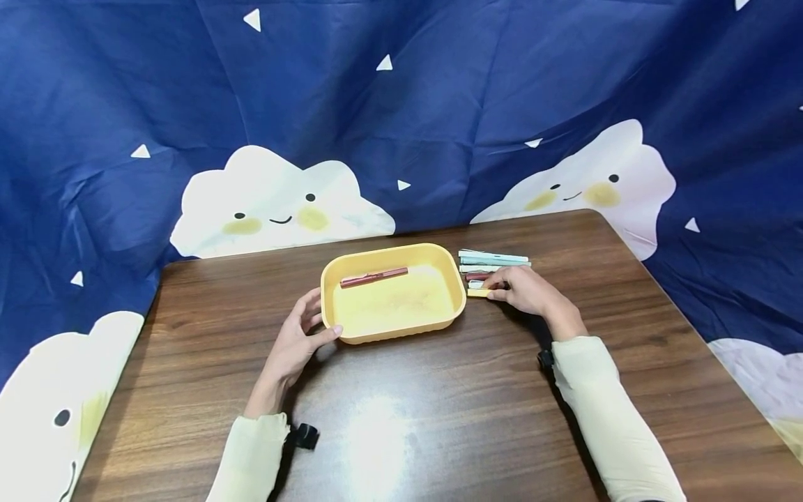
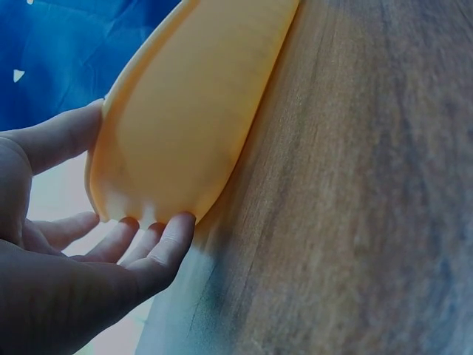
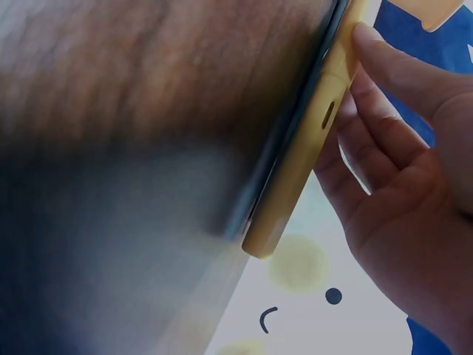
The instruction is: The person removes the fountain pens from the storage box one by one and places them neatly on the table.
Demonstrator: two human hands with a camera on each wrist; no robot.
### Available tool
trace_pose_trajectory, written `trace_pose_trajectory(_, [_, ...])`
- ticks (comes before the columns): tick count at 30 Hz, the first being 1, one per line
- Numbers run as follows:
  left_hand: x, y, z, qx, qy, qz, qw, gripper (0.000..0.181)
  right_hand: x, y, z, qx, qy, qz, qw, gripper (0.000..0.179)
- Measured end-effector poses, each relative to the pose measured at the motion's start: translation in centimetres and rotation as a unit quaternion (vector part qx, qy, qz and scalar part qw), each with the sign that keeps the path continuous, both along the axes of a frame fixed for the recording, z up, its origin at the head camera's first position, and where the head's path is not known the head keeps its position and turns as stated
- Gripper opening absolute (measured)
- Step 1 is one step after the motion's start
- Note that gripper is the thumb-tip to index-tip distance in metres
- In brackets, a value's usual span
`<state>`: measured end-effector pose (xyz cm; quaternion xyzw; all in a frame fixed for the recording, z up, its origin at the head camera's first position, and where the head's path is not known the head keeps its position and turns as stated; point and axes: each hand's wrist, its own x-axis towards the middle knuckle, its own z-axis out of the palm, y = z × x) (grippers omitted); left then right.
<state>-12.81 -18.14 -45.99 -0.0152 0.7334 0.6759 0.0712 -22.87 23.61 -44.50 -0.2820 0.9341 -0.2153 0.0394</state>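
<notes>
My left hand (image 1: pixel 293 346) grips the left end of a yellow plastic tray (image 1: pixel 401 334), its thumb at the near corner of the rim. In the left wrist view the fingertips (image 2: pixel 177 224) press against the tray's end wall. A dark red pen (image 1: pixel 374 277) lies inside, toward the far wall. Just right of the tray, my right hand (image 1: pixel 532 291) pinches a yellow pen (image 3: pixel 299 170), thumb on the near side. This is the nearest pen of a row lying side by side, and the hand covers the right ends of some of them.
Beyond the yellow pen lie a white pen (image 1: pixel 475 284), another dark red pen (image 1: pixel 477 276) and several pale blue and whitish pens (image 1: pixel 495 260). The brown wooden table (image 1: pixel 433 418) ends at a blue curtain (image 1: pixel 426 104) with clouds on it.
</notes>
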Motion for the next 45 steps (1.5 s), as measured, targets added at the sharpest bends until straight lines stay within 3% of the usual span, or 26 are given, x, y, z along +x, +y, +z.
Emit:
trace_pose_trajectory(18, [0.0, 0.0, 0.0, 0.006, -0.001, -0.001, 1.0000, 0.082, -0.2, 0.2, 0.0, 0.010, -0.008, -0.011, 0.9999, 0.011])
trace_pose_trajectory(34, [-0.1, 0.0, -0.1, 0.004, -0.002, -0.001, 1.0000, 0.082, -0.3, 0.5, -0.1, -0.018, -0.021, -0.039, 0.9989, 0.013])
trace_pose_trajectory(45, [-0.1, 0.0, -0.1, 0.002, -0.002, 0.000, 1.0000, 0.081, 0.0, 0.1, 1.0, -0.043, -0.023, -0.055, 0.9973, 0.017])
